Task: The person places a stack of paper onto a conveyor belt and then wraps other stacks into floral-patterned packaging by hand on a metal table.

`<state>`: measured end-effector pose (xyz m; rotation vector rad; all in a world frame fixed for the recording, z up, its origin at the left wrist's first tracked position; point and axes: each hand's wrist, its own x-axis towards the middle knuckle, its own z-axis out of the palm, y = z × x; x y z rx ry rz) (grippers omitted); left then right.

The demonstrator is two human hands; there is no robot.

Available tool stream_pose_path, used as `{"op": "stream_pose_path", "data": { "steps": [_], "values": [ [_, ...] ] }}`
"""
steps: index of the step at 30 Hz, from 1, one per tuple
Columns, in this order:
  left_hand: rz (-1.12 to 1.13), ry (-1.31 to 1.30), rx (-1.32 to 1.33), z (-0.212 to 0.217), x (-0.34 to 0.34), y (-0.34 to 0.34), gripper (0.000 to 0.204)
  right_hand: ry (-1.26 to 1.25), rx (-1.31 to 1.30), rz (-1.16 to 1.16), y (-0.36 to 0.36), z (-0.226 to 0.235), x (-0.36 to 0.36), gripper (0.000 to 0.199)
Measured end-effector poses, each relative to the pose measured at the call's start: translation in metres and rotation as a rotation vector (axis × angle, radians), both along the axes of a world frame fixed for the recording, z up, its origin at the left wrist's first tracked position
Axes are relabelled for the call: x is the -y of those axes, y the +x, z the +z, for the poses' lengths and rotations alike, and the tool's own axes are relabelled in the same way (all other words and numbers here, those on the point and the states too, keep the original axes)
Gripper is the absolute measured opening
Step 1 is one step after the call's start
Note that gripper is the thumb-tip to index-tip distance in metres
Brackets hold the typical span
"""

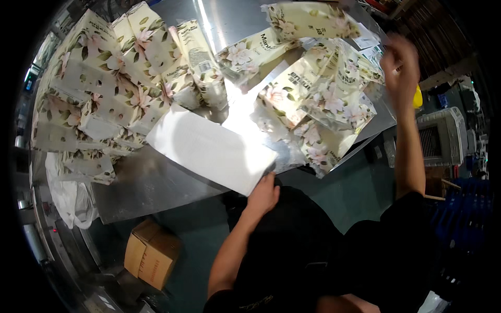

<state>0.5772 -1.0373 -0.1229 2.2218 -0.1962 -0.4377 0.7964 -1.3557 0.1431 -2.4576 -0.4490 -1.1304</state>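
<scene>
A bare white block of stacked tissue paper (211,148) lies on the steel table (156,182) near its front edge. My left hand (263,194) rests against the block's near right corner, fingers curled at its edge. My right hand (401,65) is raised and blurred at the far right, beside a heap of floral-printed tissue packs (323,99); whether it grips anything is unclear. More floral packs (112,78) are piled on the left of the table.
A cardboard box (151,253) sits on the green floor below the table. White plastic bags (70,190) hang at the table's left edge. A grey machine (443,138) and blue crates (459,214) stand at the right.
</scene>
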Motion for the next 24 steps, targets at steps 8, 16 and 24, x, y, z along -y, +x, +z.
{"op": "stream_pose_path", "data": {
  "steps": [8,16,24],
  "values": [
    [-0.506,-0.687,-0.55,0.062,-0.095,0.029,0.032,1.352,-1.78,0.142,-0.207,-0.248,-0.181,0.048],
    [0.636,-0.132,0.42,-0.007,-0.352,0.13,0.041,1.09,-1.441,-0.034,-0.205,-0.225,-0.251,0.057],
    [0.286,-0.48,-0.139,0.006,-0.352,0.155,0.063,1.058,-1.389,-0.054,-0.177,-0.212,-0.261,0.072]
  ]
}}
